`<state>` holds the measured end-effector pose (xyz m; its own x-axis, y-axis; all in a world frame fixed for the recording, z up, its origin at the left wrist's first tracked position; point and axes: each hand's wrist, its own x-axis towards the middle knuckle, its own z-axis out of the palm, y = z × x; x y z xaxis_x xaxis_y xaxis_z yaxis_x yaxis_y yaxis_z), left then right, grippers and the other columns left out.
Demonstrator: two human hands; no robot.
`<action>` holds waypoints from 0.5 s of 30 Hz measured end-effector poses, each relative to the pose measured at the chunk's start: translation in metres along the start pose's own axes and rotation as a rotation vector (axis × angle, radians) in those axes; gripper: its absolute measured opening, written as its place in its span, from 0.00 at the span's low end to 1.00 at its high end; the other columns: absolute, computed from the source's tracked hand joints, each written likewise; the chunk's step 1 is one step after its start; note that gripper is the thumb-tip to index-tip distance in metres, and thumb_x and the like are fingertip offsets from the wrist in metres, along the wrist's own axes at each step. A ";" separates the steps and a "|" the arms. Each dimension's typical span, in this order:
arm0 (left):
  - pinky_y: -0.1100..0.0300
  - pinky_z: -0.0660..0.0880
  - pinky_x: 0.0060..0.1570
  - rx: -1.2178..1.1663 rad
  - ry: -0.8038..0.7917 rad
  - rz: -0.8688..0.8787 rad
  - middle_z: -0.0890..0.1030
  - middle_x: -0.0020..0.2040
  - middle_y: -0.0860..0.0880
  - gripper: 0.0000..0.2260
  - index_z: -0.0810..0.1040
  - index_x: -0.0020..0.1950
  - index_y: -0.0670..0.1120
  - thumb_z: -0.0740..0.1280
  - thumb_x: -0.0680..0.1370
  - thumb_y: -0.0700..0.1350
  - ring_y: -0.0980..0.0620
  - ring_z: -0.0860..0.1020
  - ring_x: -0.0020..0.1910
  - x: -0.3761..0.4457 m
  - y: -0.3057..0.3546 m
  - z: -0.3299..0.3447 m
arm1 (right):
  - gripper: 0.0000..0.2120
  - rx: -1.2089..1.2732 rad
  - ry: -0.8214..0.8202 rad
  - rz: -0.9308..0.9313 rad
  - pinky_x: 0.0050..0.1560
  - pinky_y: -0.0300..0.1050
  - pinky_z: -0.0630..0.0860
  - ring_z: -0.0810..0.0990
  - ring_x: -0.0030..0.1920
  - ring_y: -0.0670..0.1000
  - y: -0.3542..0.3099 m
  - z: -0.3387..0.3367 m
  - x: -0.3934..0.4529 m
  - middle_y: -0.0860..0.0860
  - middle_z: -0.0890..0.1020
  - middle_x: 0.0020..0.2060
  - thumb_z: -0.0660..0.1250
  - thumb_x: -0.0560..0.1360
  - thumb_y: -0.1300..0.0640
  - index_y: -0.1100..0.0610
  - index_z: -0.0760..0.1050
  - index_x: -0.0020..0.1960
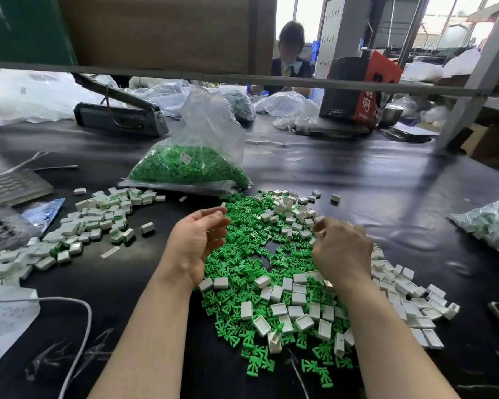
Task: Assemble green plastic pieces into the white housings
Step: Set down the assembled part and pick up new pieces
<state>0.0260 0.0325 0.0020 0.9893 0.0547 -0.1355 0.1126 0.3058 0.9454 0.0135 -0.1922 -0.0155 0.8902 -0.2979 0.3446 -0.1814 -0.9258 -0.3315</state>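
Hundreds of green plastic pieces (242, 254) lie heaped on the black desk (386, 182) before me, with white housings (297, 298) scattered through and along the heap. My left hand (198, 246) hovers palm-in above the pile's left edge, fingers relaxed and holding nothing. My right hand (340, 249) curls over the pile; whether its fingertips pinch a part, I cannot tell. Finished units (92, 223) gather to the left. I judge the parts light, stiff and slick, best pinched by their flat sides; a bag (190, 165) holds more green stock.
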 end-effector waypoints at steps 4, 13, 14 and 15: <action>0.63 0.77 0.38 0.147 -0.113 -0.006 0.85 0.41 0.48 0.05 0.81 0.52 0.43 0.66 0.79 0.40 0.55 0.80 0.37 -0.007 -0.005 0.016 | 0.11 0.615 -0.085 -0.159 0.57 0.46 0.76 0.81 0.51 0.48 -0.012 -0.008 0.000 0.45 0.83 0.48 0.71 0.75 0.59 0.53 0.77 0.57; 0.64 0.79 0.35 0.032 -0.291 -0.116 0.85 0.37 0.46 0.05 0.82 0.48 0.42 0.67 0.77 0.41 0.54 0.83 0.34 -0.014 -0.010 0.032 | 0.17 0.890 -0.140 -0.417 0.48 0.24 0.70 0.80 0.49 0.35 -0.042 -0.003 -0.011 0.43 0.84 0.47 0.75 0.71 0.63 0.54 0.79 0.59; 0.65 0.79 0.34 0.030 -0.268 -0.111 0.85 0.37 0.46 0.04 0.82 0.47 0.42 0.68 0.76 0.40 0.55 0.83 0.34 -0.013 -0.010 0.030 | 0.19 0.888 -0.151 -0.417 0.49 0.24 0.70 0.80 0.51 0.35 -0.043 -0.002 -0.011 0.43 0.84 0.49 0.75 0.71 0.62 0.52 0.78 0.60; 0.65 0.79 0.33 0.042 -0.237 -0.097 0.85 0.38 0.46 0.04 0.82 0.48 0.42 0.69 0.75 0.40 0.55 0.83 0.34 -0.012 -0.010 0.029 | 0.20 0.875 -0.161 -0.410 0.51 0.26 0.71 0.80 0.53 0.36 -0.043 0.000 -0.011 0.42 0.84 0.50 0.75 0.72 0.61 0.51 0.77 0.61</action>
<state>0.0153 0.0015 0.0029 0.9673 -0.1987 -0.1579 0.2071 0.2583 0.9436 0.0117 -0.1495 -0.0047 0.8732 0.1040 0.4762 0.4709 -0.4321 -0.7691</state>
